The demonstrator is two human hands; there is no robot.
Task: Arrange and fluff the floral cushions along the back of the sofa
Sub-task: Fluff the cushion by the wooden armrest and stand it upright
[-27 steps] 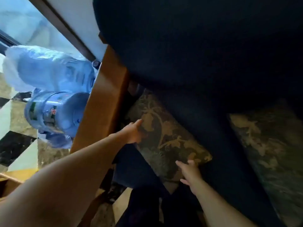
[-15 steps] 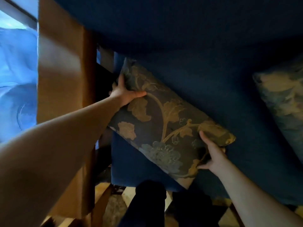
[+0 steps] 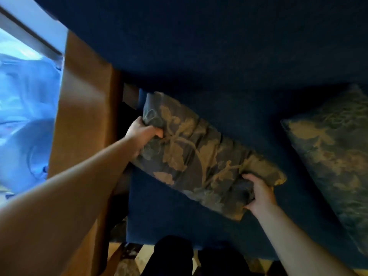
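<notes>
A dark floral cushion (image 3: 201,154) with gold leaves lies slanted across the blue sofa seat (image 3: 169,216), close to the sofa back (image 3: 199,46). My left hand (image 3: 142,136) grips its upper left end, fingers dug into the fabric. At the lower right end my right hand (image 3: 259,193) squeezes the cushion, which is creased and bunched between the two hands. A second floral cushion (image 3: 336,156) lies on the seat at the right, apart from both hands.
The sofa's wooden armrest (image 3: 83,120) runs down the left side beside my left forearm. Beyond it sit large pale blue water bottles (image 3: 25,126). My dark-trousered knees (image 3: 173,253) press at the seat's front edge over a patterned floor.
Both hands have closed tighter on the cushion's ends and pushed them together, so the fabric now wrinkles. The view has shifted, showing more of the right cushion.
</notes>
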